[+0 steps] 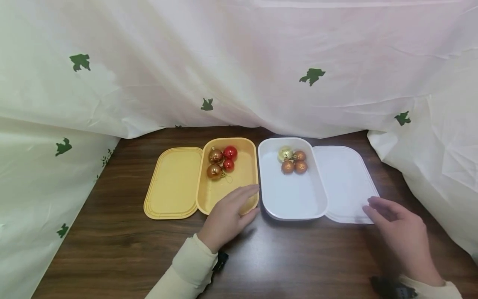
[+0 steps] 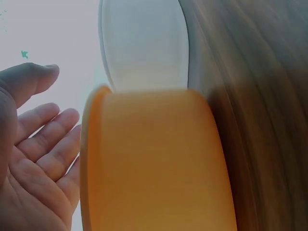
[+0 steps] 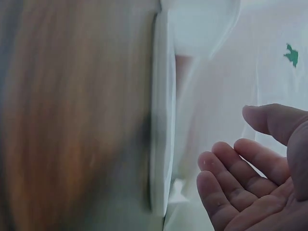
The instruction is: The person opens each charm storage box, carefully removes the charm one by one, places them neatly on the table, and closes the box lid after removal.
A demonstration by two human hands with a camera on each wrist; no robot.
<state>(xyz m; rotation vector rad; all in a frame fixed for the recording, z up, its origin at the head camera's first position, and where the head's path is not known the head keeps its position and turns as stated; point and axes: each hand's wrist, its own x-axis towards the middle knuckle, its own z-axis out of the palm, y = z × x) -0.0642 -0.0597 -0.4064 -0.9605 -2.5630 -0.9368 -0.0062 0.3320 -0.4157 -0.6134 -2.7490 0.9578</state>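
In the head view, the left hand (image 1: 228,216) covered the near right corner of the yellow box (image 1: 244,166), which had red balls (image 1: 230,153) and brown balls (image 1: 214,171) at its far left, and the right hand (image 1: 406,232) was by the near right corner of the white lid (image 1: 341,182), right of the white box (image 1: 293,195). In the left wrist view, the left fingers (image 2: 60,126) and thumb were apart, beside the yellow box. In the right wrist view, the right fingers (image 3: 240,173) and thumb were apart too.

2 boxes (image 1: 293,195) between 2 lids (image 1: 173,182)
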